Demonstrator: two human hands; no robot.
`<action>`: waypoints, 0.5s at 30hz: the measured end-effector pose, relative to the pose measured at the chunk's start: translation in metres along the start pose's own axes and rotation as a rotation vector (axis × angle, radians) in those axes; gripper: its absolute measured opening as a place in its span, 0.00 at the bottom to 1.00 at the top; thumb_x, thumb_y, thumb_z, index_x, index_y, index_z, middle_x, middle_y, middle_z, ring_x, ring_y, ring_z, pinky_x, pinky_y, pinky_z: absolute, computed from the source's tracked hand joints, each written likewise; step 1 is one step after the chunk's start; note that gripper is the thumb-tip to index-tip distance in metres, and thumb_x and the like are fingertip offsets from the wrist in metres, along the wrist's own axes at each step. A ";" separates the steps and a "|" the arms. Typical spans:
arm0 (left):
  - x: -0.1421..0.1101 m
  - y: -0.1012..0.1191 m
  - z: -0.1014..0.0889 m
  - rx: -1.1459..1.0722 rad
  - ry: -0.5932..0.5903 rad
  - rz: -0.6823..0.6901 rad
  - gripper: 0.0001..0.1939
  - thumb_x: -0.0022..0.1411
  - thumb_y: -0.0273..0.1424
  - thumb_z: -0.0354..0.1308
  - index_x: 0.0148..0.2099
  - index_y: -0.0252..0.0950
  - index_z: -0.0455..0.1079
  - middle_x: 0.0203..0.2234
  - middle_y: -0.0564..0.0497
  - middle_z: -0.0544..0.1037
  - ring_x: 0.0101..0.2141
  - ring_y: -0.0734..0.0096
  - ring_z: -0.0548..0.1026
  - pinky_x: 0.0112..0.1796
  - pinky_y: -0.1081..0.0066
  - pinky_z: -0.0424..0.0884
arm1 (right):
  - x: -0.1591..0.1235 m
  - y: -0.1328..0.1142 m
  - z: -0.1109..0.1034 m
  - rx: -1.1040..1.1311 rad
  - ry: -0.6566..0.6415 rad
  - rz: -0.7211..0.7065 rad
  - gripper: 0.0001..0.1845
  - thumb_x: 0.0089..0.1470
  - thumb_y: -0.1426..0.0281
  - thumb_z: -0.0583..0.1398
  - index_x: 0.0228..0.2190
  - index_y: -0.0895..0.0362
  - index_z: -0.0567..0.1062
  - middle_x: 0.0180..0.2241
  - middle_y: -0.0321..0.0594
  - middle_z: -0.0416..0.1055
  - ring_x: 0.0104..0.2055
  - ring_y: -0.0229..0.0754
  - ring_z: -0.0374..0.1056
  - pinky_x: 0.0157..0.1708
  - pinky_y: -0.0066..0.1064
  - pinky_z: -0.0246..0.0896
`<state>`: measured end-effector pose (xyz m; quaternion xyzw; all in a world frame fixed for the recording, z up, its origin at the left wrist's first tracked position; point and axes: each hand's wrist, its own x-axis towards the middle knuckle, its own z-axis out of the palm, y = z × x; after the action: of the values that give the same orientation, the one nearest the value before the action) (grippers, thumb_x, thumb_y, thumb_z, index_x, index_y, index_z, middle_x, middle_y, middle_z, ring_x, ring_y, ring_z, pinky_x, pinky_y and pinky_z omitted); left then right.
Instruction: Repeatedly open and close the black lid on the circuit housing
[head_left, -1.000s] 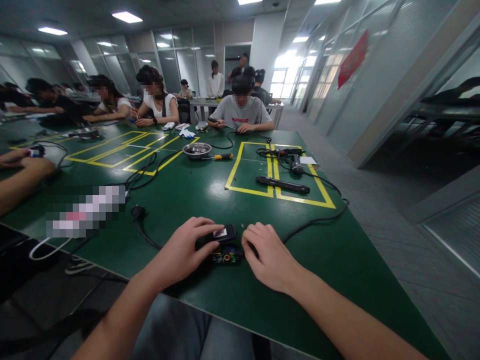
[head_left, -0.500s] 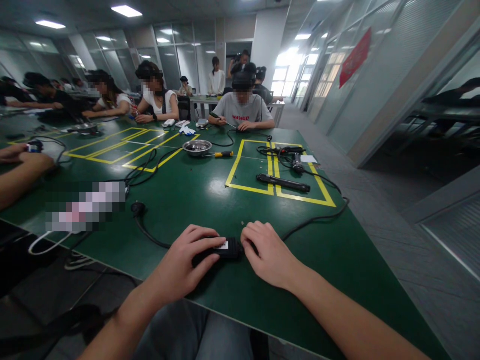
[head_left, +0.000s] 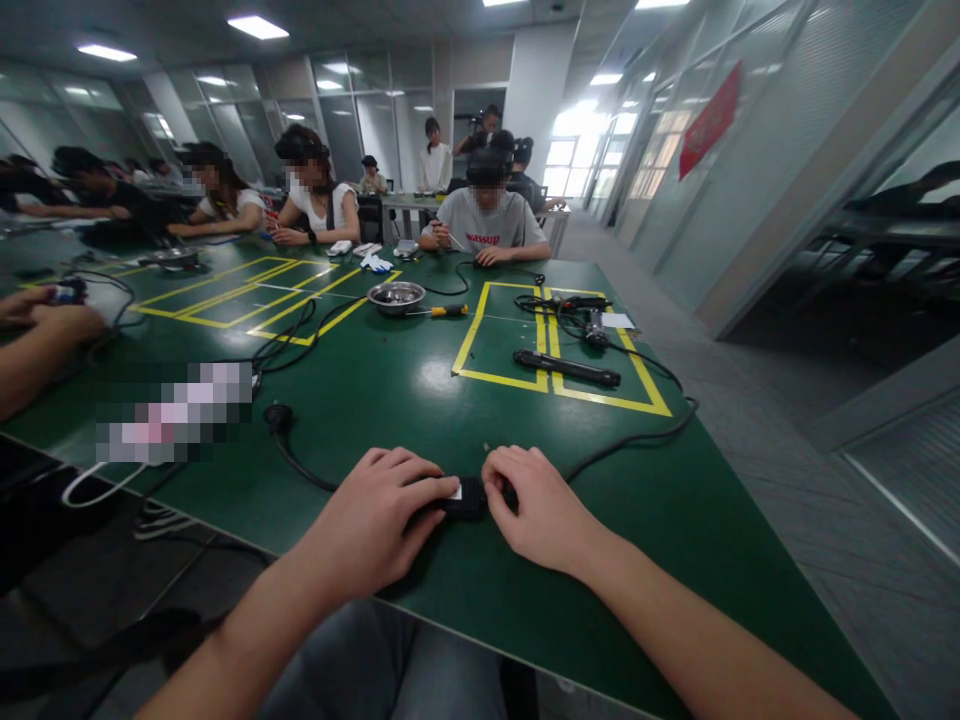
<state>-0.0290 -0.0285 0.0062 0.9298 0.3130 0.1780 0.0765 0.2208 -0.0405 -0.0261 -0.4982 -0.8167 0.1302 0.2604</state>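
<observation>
A black power adapter (head_left: 469, 497) with a white label lies near the table's front edge, its cover resting over its base. My left hand (head_left: 386, 510) is closed around its left part, thumb at the near side and fingers over the top, hiding much of it. At the adapter's right end, my right hand (head_left: 536, 510) has its fingers curled in a pinch where the black cable (head_left: 630, 443) comes out. What exactly sits between those fingertips is mostly hidden. Another cord with a black plug (head_left: 277, 417) runs from the adapter's left side.
Beyond my hands are a metal bowl (head_left: 397, 297), a screwdriver (head_left: 448, 311) and a black rod-shaped tool (head_left: 567, 368) on yellow tape markings. A blurred power strip (head_left: 180, 412) lies left. A co-worker's hands (head_left: 56, 310) are at the far left; another person sits opposite.
My left hand has lowered the adapter's cover onto its base, covering the circuit board that showed earlier, and has slid slightly right over it. My right hand has stayed almost still.
</observation>
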 end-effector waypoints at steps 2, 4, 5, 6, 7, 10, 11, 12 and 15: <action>0.006 -0.002 -0.007 -0.039 -0.033 -0.020 0.13 0.72 0.27 0.62 0.56 0.44 0.79 0.47 0.48 0.86 0.48 0.55 0.80 0.48 0.56 0.72 | 0.000 -0.001 -0.001 0.021 0.010 0.019 0.09 0.60 0.79 0.59 0.33 0.53 0.66 0.31 0.34 0.69 0.34 0.43 0.65 0.39 0.36 0.52; 0.013 -0.008 -0.009 -0.071 0.022 -0.105 0.12 0.70 0.27 0.63 0.53 0.42 0.80 0.46 0.48 0.86 0.47 0.55 0.80 0.48 0.57 0.74 | 0.001 -0.003 -0.001 0.027 0.013 0.039 0.09 0.59 0.78 0.60 0.34 0.53 0.66 0.30 0.33 0.69 0.33 0.43 0.65 0.39 0.36 0.53; 0.017 -0.012 -0.008 -0.069 0.065 -0.166 0.11 0.69 0.27 0.64 0.53 0.41 0.79 0.45 0.47 0.86 0.48 0.54 0.79 0.48 0.56 0.75 | 0.001 -0.004 -0.002 0.026 0.013 0.051 0.09 0.60 0.78 0.60 0.34 0.52 0.66 0.30 0.33 0.69 0.33 0.42 0.66 0.39 0.36 0.53; 0.020 -0.016 -0.006 -0.058 0.099 -0.227 0.12 0.67 0.27 0.65 0.52 0.41 0.79 0.45 0.46 0.86 0.48 0.52 0.79 0.48 0.55 0.75 | 0.002 -0.004 -0.002 0.023 0.013 0.062 0.09 0.60 0.77 0.60 0.34 0.52 0.65 0.30 0.32 0.69 0.33 0.42 0.66 0.39 0.36 0.53; 0.024 -0.021 -0.003 -0.048 0.112 -0.272 0.12 0.66 0.27 0.65 0.51 0.40 0.80 0.44 0.46 0.87 0.48 0.50 0.79 0.47 0.53 0.76 | 0.002 -0.005 -0.002 0.017 0.015 0.073 0.10 0.60 0.77 0.61 0.33 0.52 0.65 0.29 0.32 0.69 0.32 0.42 0.66 0.39 0.36 0.53; 0.028 -0.030 0.005 -0.056 0.086 -0.281 0.10 0.68 0.29 0.65 0.50 0.40 0.81 0.45 0.45 0.87 0.48 0.50 0.80 0.48 0.52 0.78 | 0.002 -0.006 -0.002 -0.006 0.023 0.086 0.10 0.61 0.76 0.61 0.32 0.53 0.66 0.29 0.33 0.69 0.32 0.42 0.66 0.39 0.37 0.54; 0.026 -0.031 0.007 -0.052 0.097 -0.261 0.09 0.70 0.30 0.64 0.50 0.41 0.82 0.48 0.45 0.87 0.50 0.50 0.80 0.50 0.52 0.79 | 0.001 -0.006 -0.003 -0.011 0.024 0.080 0.09 0.62 0.76 0.61 0.33 0.53 0.67 0.29 0.33 0.70 0.32 0.42 0.66 0.39 0.37 0.54; 0.023 -0.031 0.009 -0.033 0.127 -0.242 0.10 0.72 0.31 0.62 0.50 0.41 0.82 0.52 0.44 0.85 0.52 0.50 0.80 0.52 0.52 0.78 | 0.001 -0.007 -0.003 -0.012 0.021 0.068 0.07 0.63 0.75 0.61 0.34 0.53 0.69 0.29 0.34 0.70 0.32 0.43 0.66 0.39 0.37 0.54; 0.005 -0.025 0.011 0.074 0.241 -0.203 0.14 0.76 0.31 0.55 0.52 0.41 0.82 0.56 0.43 0.83 0.53 0.50 0.79 0.53 0.51 0.78 | -0.002 -0.008 -0.005 0.004 -0.004 0.012 0.05 0.63 0.70 0.65 0.38 0.54 0.73 0.32 0.36 0.73 0.34 0.44 0.69 0.40 0.38 0.56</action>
<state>-0.0351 -0.0059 -0.0089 0.8676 0.4185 0.2678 0.0216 0.2181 -0.0460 -0.0184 -0.5024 -0.8140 0.1343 0.2590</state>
